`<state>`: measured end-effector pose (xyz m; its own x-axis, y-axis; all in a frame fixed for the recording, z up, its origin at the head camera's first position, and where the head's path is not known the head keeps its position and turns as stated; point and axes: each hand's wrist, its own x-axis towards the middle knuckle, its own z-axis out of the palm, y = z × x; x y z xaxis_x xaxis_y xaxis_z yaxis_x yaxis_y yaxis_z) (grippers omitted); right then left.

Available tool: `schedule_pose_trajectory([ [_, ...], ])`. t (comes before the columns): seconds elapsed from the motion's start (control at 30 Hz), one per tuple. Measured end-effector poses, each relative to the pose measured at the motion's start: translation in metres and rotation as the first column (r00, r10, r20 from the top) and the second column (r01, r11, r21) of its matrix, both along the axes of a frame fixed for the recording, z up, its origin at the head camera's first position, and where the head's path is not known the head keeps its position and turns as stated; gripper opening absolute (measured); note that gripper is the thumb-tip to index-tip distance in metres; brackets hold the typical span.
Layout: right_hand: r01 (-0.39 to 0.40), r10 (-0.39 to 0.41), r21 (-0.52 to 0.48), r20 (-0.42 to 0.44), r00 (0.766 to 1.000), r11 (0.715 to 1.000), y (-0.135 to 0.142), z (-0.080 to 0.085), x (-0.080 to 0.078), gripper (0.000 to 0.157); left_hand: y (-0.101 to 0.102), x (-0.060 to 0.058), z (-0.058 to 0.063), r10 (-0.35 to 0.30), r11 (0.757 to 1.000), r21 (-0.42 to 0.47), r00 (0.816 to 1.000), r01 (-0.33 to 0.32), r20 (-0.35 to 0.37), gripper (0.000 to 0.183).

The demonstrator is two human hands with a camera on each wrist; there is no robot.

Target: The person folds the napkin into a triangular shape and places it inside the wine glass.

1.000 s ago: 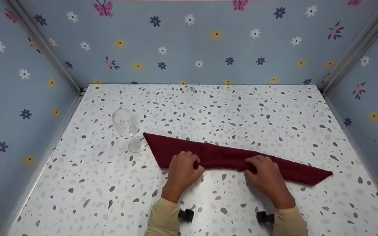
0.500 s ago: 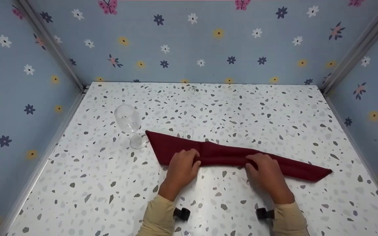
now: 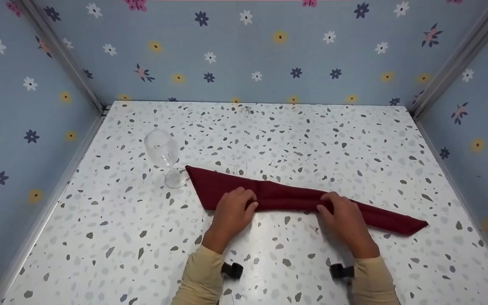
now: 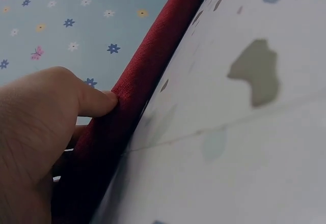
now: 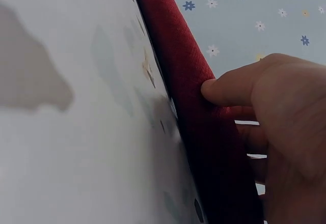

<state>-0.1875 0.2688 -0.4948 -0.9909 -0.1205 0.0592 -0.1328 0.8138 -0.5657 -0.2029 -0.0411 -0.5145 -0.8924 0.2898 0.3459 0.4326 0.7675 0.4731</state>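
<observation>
Dark red woven cloth, folded into a long narrow band with slanted ends (image 3: 288, 195), lay crosswise on the white counter speckled with grey and dark flecks (image 3: 278, 262). Its broader left end sat farther from the person, its right end nearer, and a rounded fold ran along the near edge. Both hands were grasping that edge, well apart, with a stretch of cloth in the open between them. At the left, the person's left hand (image 3: 233, 209) pinched the fold — thumb on the near side, fingers curled over and behind. The right hand (image 3: 345, 218) gripped it the same way, its thumb pressed against the rounded edge in the right wrist view.

Just beside the cloth's upper left corner stood a clear stemmed glass (image 3: 161, 149), upright; whether its foot touched the cloth could not be told. Tan sleeves (image 3: 201, 271) covered the forearms, and a small black device (image 3: 232, 270) sat at the inner side of each wrist. Pale blue walls printed with flowers and pink butterflies (image 3: 244, 46) enclosed the counter at the back and both sides — grey metal posts (image 3: 64, 55) marked the rear corners.
</observation>
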Motion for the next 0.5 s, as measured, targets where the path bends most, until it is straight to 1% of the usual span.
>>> schedule_pose_trajectory([
  [0.07,0.007,-0.007,-0.02,0.013,1.0,1.0,0.0023,0.0004,0.0006,0.022,0.0007,-0.0006,0.0,0.001,1.0,0.011,1.0,-0.001,0.0,0.008],
  [0.2,-0.019,0.018,-0.049,-0.009,1.0,0.999,0.0063,-0.0016,0.0015,0.015,0.0012,-0.0003,-0.0016,0.001,1.0,0.009,1.0,-0.001,0.002,0.007],
  [0.33,-0.042,0.041,-0.046,-0.026,0.999,0.998,0.0087,-0.0046,0.0031,0.015,0.0012,0.0021,-0.0025,-0.012,1.0,-0.004,1.0,0.012,0.0,0.007],
  [0.5,-0.048,0.046,-0.03,-0.042,0.998,0.998,0.0089,-0.0028,0.0016,0.016,-0.0002,0.0014,0.0003,-0.031,0.999,-0.009,0.999,0.031,-0.017,0.007],
])
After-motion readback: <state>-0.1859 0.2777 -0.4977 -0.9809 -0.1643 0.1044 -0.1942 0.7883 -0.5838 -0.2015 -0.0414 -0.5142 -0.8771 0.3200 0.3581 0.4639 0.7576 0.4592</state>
